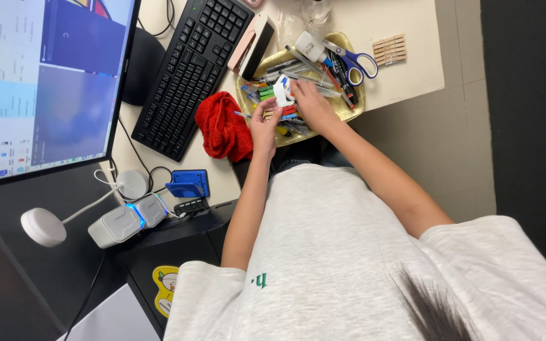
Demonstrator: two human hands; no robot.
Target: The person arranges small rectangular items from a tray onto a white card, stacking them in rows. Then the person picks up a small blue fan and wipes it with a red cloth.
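Both hands meet over a gold tray (352, 111) crowded with pens and markers. The left hand (264, 129) and the right hand (311, 103) together pinch a small white object (282, 92) with a blue mark, fingers closed on it from either side; what it is I cannot tell. Just beyond the grip lie blue-handled scissors (356, 64) and a white bottle (309, 46). Beside the left hand sits a red cloth (224, 126), with a black keyboard (191, 69) past it.

Tray (356, 108) crammed; keyboard (188, 72), red cloth (224, 128) block left; right desk (421, 79) free.
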